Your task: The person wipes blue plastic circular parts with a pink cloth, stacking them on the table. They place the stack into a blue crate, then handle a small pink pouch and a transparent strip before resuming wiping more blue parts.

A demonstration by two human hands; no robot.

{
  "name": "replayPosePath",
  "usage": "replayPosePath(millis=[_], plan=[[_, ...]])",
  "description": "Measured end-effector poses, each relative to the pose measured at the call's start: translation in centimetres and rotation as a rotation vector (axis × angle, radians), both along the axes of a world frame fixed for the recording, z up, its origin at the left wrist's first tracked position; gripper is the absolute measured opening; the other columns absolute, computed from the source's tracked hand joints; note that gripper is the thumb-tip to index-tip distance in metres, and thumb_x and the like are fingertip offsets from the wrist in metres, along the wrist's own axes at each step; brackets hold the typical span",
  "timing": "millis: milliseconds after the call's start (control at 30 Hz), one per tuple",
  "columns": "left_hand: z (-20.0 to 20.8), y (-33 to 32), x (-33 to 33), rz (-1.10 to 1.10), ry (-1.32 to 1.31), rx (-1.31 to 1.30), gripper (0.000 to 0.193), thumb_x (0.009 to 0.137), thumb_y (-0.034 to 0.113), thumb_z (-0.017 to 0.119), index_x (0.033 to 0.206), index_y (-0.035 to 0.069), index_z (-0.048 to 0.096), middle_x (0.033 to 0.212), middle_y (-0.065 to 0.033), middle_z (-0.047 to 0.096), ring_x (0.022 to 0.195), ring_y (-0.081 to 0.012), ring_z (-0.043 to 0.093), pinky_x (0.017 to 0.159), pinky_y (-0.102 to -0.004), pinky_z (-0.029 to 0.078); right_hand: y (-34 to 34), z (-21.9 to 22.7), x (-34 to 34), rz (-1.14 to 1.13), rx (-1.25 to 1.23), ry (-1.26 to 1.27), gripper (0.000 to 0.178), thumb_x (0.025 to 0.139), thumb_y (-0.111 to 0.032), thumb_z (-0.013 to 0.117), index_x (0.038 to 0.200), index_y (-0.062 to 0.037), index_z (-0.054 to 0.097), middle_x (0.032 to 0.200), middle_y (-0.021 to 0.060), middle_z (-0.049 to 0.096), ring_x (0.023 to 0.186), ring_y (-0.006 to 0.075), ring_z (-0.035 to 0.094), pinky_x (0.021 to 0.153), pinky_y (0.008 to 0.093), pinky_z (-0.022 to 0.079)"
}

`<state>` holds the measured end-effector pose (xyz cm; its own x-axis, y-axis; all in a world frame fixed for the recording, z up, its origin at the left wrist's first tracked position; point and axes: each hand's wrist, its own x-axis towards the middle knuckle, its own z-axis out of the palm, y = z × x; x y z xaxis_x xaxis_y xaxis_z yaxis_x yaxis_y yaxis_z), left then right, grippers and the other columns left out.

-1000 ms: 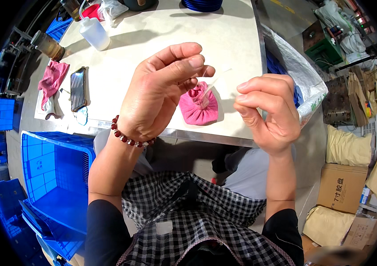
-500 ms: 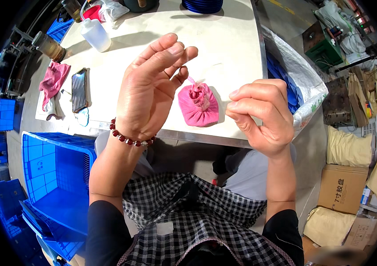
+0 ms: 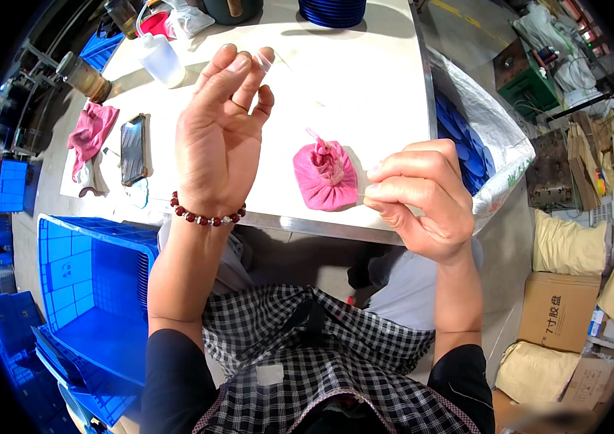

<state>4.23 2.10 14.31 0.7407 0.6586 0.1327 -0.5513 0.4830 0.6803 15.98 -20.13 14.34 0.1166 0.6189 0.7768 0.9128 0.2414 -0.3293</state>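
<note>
My left hand (image 3: pixel 220 130), with a beaded bracelet on its wrist, is raised over the table's near left side. Its thumb and fingers close on a small clear strip (image 3: pixel 263 62), which glints at the fingertips; a faint thin line runs off from there. My right hand (image 3: pixel 426 199) is closed in a pinch at the table's near right edge. Whatever lies between its thumb and forefinger is too thin to make out. Between the hands, a gathered pink cloth bundle (image 3: pixel 325 176) sits on the white table (image 3: pixel 365 79), closest to my right fingertips but apart from them.
Left on the table lie a phone (image 3: pixel 133 150) and a pink cloth (image 3: pixel 93 130), with a squeeze bottle (image 3: pixel 160 61) and a jar (image 3: pixel 84 77) beyond. Blue discs (image 3: pixel 332 11) stand stacked at the back. A white sack (image 3: pixel 505 137) of blue pieces adjoins the right edge; blue crates (image 3: pixel 68 267) stand at left.
My left hand has moved left, away from the bundle, widening the gap between my hands. My right hand has shifted slightly down and left, still pinched. The bundle stays in place.
</note>
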Motion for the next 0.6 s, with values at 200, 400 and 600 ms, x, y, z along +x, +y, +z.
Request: replayPosePath(millis=[200,400,600], plan=[[-0.2,2.1,-0.2,0.039,-0.042,-0.031,0.040,0.098,0.007,0.064,0.135,0.001,0.049,0.115,-0.0094,0.068,0.112,-0.0178,0.064,0.101,-0.0403,0.045,-0.4,0.5,0.4,0.070,-0.030,0.027,0.020,0.076,-0.008,0.085,0.091,-0.0070,0.072,0.097,0.0069,0.072,0.087,0.0235,0.061,0.075,0.0325,0.048],[-0.4,4.7,-0.4,0.026,-0.089,-0.051,0.023,0.097,0.006,0.059,0.119,0.004,0.056,0.102,-0.0060,0.065,0.103,-0.0169,0.062,0.094,-0.0387,0.044,-1.8,0.8,1.2,0.164,-0.062,0.342,0.017,0.072,-0.002,0.078,0.088,-0.0029,0.071,0.103,0.0139,0.063,0.090,0.0214,0.058,0.079,0.0311,0.048],[-0.3,5.1,-0.2,0.154,-0.040,0.197,0.014,0.097,0.009,0.059,0.110,0.007,0.064,0.100,-0.0023,0.065,0.104,-0.0184,0.062,0.093,-0.0347,0.043,-3.2,0.1,3.0,0.231,-0.001,0.608,0.019,0.075,-0.012,0.076,0.086,-0.0023,0.065,0.109,0.0144,0.056,0.097,0.0205,0.053,0.087,0.0336,0.044]])
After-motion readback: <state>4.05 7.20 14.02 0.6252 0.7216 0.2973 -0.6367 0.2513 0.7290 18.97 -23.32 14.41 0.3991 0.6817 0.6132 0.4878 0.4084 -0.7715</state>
